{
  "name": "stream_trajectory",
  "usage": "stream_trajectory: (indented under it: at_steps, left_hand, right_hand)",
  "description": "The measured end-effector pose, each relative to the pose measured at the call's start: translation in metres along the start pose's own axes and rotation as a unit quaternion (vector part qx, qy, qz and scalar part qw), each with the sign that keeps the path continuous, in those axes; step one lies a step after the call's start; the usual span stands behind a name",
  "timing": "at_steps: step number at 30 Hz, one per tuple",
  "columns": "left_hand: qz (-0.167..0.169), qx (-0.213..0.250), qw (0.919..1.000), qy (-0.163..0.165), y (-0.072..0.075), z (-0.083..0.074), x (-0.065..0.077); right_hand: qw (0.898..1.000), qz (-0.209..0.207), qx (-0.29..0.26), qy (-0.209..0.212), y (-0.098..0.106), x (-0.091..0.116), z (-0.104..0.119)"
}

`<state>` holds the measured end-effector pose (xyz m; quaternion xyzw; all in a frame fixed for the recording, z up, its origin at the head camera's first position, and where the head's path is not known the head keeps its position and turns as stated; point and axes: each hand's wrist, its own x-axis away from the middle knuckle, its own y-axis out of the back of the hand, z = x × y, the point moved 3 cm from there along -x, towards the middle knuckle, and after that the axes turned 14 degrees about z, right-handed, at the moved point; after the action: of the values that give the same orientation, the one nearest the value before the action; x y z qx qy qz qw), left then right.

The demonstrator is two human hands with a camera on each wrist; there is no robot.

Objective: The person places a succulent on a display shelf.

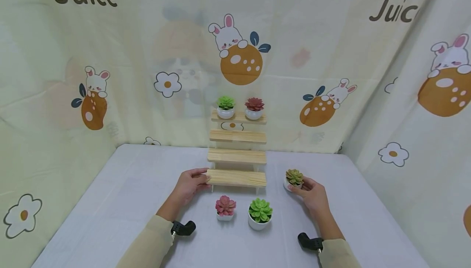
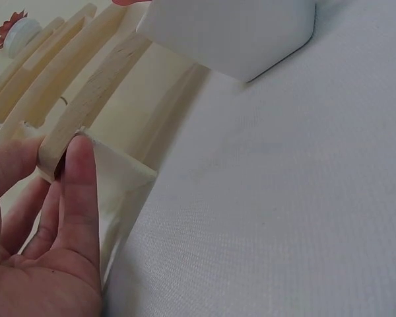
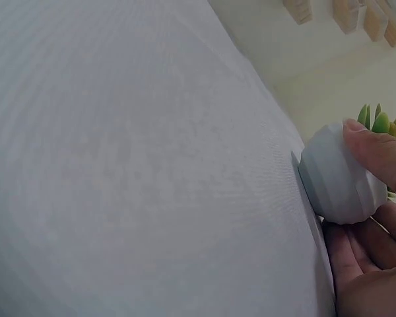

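Observation:
A stepped wooden shelf (image 1: 237, 178) with several tiers stands at the back middle of the table. My left hand (image 1: 190, 186) pinches the left end of its lowest tier; the left wrist view shows thumb and fingers on either side of the board (image 2: 86, 99). To the right of the shelf, my right hand (image 1: 312, 196) grips the white pot of a yellow-green succulent (image 1: 294, 176). In the right wrist view, the ribbed pot (image 3: 343, 175) sits between thumb and fingers, its base at or very near the cloth.
On the top tier sit a green succulent (image 1: 226, 106) and a dark red succulent (image 1: 254, 107) in white pots. In front of the shelf stand a pink succulent (image 1: 225, 207) and a bright green succulent (image 1: 260, 214). A printed curtain (image 1: 140, 55) hangs behind and beside the white-covered table (image 1: 132, 190).

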<state>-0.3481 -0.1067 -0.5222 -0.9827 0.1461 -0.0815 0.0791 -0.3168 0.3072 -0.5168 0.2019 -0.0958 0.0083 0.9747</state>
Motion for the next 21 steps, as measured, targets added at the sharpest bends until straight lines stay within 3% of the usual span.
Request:
stream_trajectory:
  at_steps: [10, 21]
  left_hand:
    - [-0.001, -0.002, 1.0000, -0.001, 0.001, -0.001, 0.001]
    - [-0.001, 0.000, 1.0000, 0.003, 0.000, 0.000, 0.000]
  right_hand:
    - [0.999, -0.018, 0.028, -0.001, 0.000, -0.002, 0.003]
    - [0.998, 0.010, 0.043, 0.033, -0.001, -0.009, 0.031]
